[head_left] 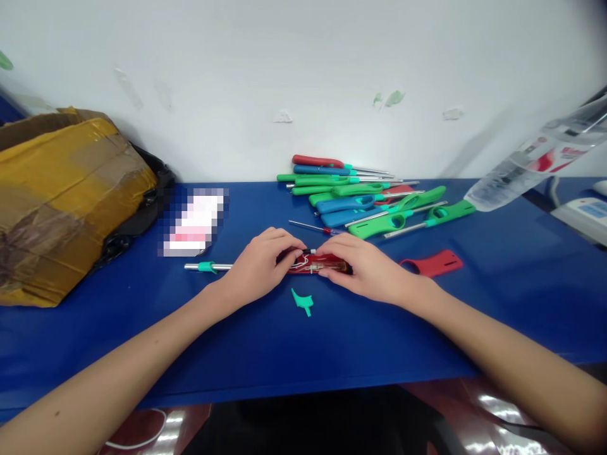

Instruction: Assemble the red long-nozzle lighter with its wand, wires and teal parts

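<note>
Your two hands are close together over the open red lighter (322, 261), which lies flat on the blue counter (265, 366). Its body is between your hands, right under your fingertips, and its long metal rod (225, 266) pokes out to the left past your left hand (263, 262). Your left thumb and finger seem to pinch a small black part (309, 251) with a white end, just above the lighter's far edge. Your right hand (365, 262) is curled over the right end of the body, thumb on the near side and fingers on the far side, and looks closed on it. How hard either hand presses, I can't tell.

The lighter looks light, with a stiff, smooth shell that could slip a bit. Hold it by its long sides, near the right end. The thin white wires (302, 260) look soft and easy to pull loose — go gently there. The black part looks tiny and hard, so hold it with just your fingertips.

A little green trigger (303, 302) lies on the near side, just below the gap between your hands. The red cover (443, 263) is to the right, beyond your right wrist — it looks thin, light and stiff.
</note>
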Demonstrator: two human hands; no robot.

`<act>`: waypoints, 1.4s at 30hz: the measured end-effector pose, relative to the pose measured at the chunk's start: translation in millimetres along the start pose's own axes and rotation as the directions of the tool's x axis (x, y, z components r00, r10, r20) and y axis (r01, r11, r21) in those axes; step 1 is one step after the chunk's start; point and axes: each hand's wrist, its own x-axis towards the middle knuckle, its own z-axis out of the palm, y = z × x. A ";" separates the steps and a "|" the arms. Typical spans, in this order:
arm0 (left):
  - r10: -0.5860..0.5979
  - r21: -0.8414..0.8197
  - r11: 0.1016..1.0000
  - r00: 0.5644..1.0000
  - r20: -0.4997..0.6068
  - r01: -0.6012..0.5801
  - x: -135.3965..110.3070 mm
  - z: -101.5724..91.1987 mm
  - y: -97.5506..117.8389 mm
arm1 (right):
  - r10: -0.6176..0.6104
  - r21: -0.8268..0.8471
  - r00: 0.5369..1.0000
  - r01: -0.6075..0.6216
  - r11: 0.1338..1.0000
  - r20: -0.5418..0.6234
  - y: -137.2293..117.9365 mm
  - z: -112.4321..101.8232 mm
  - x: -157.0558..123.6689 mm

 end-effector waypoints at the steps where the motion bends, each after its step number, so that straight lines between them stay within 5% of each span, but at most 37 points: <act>1: -0.003 -0.011 1.000 1.000 0.000 0.003 0.4 0.0 0.1 | 0.003 -0.006 1.000 -0.003 1.000 -0.001 0.0 0.2 -0.2; 8: -0.043 -0.083 0.996 0.999 0.002 0.043 2.4 -2.9 0.8 | 0.086 0.006 0.996 -0.086 0.996 -0.012 -0.1 0.2 -2.4; 21: 0.068 -0.090 0.993 0.996 -0.054 -0.072 -2.1 -2.9 3.8 | 0.066 0.039 0.962 -0.058 0.998 -0.264 -3.6 4.9 13.9; 27: 0.190 -0.005 0.982 0.980 -0.052 -0.190 -4.9 0.2 2.3 | 0.073 0.029 0.965 -0.068 0.997 -0.251 -3.7 5.8 14.5; 42: 0.189 -0.087 0.978 0.981 -0.043 -0.192 -2.8 -1.5 3.9 | 0.142 0.237 0.970 -0.093 0.967 -0.199 -0.6 4.4 14.7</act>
